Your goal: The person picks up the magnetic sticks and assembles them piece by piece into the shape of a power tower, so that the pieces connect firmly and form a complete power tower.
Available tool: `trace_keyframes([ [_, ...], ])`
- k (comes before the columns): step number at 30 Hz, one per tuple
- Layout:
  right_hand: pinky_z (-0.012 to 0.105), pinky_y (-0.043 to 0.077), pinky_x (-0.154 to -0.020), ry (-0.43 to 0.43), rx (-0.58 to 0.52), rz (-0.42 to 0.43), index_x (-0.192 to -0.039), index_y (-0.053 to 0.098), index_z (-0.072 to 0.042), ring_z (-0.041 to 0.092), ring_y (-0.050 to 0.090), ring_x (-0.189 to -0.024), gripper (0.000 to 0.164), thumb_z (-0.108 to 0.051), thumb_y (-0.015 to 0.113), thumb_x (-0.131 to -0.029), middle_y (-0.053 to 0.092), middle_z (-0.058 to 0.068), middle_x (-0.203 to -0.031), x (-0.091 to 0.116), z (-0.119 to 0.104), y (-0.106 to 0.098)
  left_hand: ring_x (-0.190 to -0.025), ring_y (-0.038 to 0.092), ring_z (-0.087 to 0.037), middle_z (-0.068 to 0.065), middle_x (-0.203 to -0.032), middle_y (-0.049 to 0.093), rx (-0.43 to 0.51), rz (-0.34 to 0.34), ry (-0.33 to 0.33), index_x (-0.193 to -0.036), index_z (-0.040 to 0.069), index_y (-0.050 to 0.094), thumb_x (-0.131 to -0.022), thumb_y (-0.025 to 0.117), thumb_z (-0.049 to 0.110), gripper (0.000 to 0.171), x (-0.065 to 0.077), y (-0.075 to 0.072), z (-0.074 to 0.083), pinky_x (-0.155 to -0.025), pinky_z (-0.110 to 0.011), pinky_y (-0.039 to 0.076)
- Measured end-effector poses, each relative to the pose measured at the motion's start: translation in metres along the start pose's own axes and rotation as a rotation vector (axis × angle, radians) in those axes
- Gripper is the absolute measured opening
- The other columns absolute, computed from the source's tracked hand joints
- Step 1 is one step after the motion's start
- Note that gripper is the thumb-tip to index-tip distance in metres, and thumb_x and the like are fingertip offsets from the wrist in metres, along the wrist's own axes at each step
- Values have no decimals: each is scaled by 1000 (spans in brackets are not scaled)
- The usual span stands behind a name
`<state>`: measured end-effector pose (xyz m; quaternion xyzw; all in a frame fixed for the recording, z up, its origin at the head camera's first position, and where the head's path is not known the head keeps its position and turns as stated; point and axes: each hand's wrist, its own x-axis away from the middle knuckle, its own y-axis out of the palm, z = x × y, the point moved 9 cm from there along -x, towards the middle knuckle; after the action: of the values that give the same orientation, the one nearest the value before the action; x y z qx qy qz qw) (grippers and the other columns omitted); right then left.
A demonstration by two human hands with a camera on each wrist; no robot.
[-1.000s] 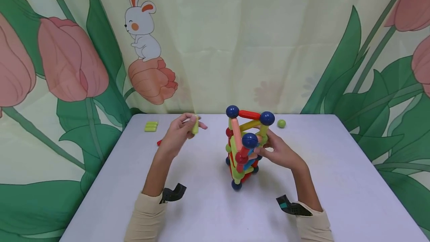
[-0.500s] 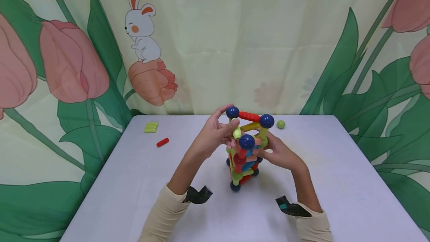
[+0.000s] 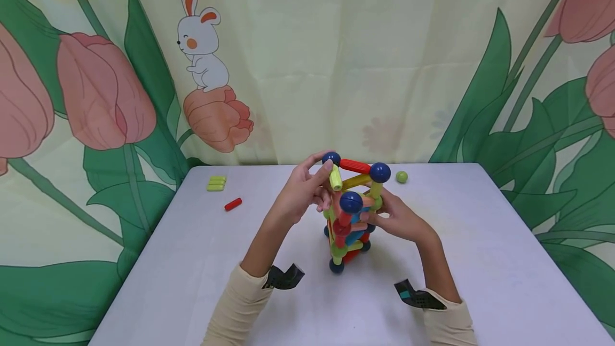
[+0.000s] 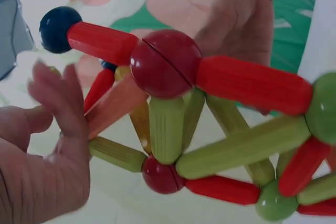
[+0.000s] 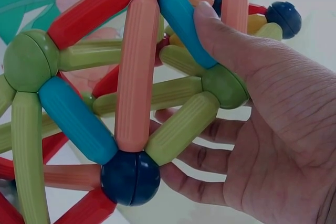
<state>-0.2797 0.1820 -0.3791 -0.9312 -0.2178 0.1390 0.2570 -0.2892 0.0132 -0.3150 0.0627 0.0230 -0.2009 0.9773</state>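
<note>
A tower of magnetic building sticks and balls (image 3: 342, 226) stands upright, with dark blue balls at its top corners, the front one (image 3: 351, 203) nearest. My left hand (image 3: 299, 195) pinches a short yellow-green stick (image 3: 336, 178) between thumb and fingers, beside the back-left blue ball (image 3: 331, 159). Whether the stick touches that ball I cannot tell. In the left wrist view my left hand (image 4: 50, 156) is at the tower's top end, its held stick mostly hidden. My right hand (image 5: 278, 124) holds the tower's right side, thumb against a blue stick (image 5: 188, 29) and fingers behind.
Several yellow-green sticks (image 3: 216, 183) lie together at the table's back left. A red stick (image 3: 233, 204) lies nearer, left of my left forearm. Behind the tower on the right is a loose green ball (image 3: 402, 177). A printed curtain (image 3: 307, 68) hangs behind the table.
My left hand has moved right with the yellow-green stick, from over the left of the table to the tower's top, then slightly up and left. My right hand has kept its hold.
</note>
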Motion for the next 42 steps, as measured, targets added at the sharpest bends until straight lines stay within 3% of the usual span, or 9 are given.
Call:
trace_keyframes([
  [2, 46, 53, -88, 7, -8, 0, -141, 37, -11, 32, 60, -114, 60, -23, 68, -92, 60, 14, -129, 0, 1, 1, -56, 52, -12, -9, -74, 60, -180, 94, 81, -137, 22, 49, -98, 56, 42, 44, 3, -9, 5, -51, -21, 44],
  [5, 47, 54, -88, 12, -29, -16, -143, 36, -13, 32, 60, -114, 61, -25, 68, -92, 61, 13, -128, 0, 2, 4, -86, 54, -12, -8, -99, 57, -438, 199, 268, -136, 23, 53, -91, 57, 58, 57, 15, -14, 22, -67, -28, 50],
  [7, 49, 54, -88, 6, -38, -26, -144, 34, -13, 33, 61, -113, 62, -25, 67, -93, 61, 14, -128, 0, 1, 5, -115, 48, -13, -4, -126, 49, -563, 191, 390, -139, 25, 51, -83, 58, 70, 72, 26, -7, 32, -88, -39, 52],
  [9, 51, 54, -88, -5, -43, -30, -145, 33, -13, 34, 62, -112, 63, -24, 67, -93, 60, 15, -129, 0, 0, 5, -139, 30, -16, 1, -150, 29, -612, 109, 452, -143, 31, 45, -74, 59, 78, 85, 33, 5, 36, -101, -54, 44],
  [12, 52, 54, -88, -19, -29, -12, -144, 35, -11, 32, 63, -111, 62, -22, 67, -93, 59, 15, -131, 1, -2, 2, -151, 9, -18, 12, -162, 2, -653, -16, 457, -148, 38, 35, -67, 63, 80, 96, 33, 21, 34, -108, -62, 35],
  [16, 50, 52, -89, -2, 6, 8, -145, 35, -10, 31, 61, -112, 60, -22, 65, -94, 58, 15, -132, 2, -1, -2, -149, 20, -22, 18, -162, -8, -643, -87, 424, -149, 42, 31, -70, 71, 70, 93, 26, 34, 28, -105, -53, 43],
  [19, 50, 52, -91, 19, 27, 14, -147, 33, -9, 33, 58, -115, 62, -23, 64, -95, 57, 16, -132, 4, 0, -4, -147, 26, -24, 18, -162, -12, -643, -85, 421, -148, 42, 33, -73, 72, 67, 88, 23, 39, 24, -102, -50, 47],
  [33, 49, 53, -89, -5, -29, -20, -148, 31, -12, 33, 61, -113, 65, -25, 65, -94, 57, 15, -133, 2, -5, 1, -151, 10, -19, 9, -164, -4, -773, 29, 523, -147, 31, 42, -83, 47, 76, 77, 25, 40, 25, -105, -60, 40],
  [42, 48, 55, -88, -12, -62, -49, -149, 30, -15, 34, 61, -115, 65, -24, 65, -94, 55, 14, -136, 3, -4, 3, -147, 22, -20, 10, -163, -1, -723, 13, 545, -146, 29, 42, -84, 47, 75, 77, 25, 39, 28, -101, -49, 48],
])
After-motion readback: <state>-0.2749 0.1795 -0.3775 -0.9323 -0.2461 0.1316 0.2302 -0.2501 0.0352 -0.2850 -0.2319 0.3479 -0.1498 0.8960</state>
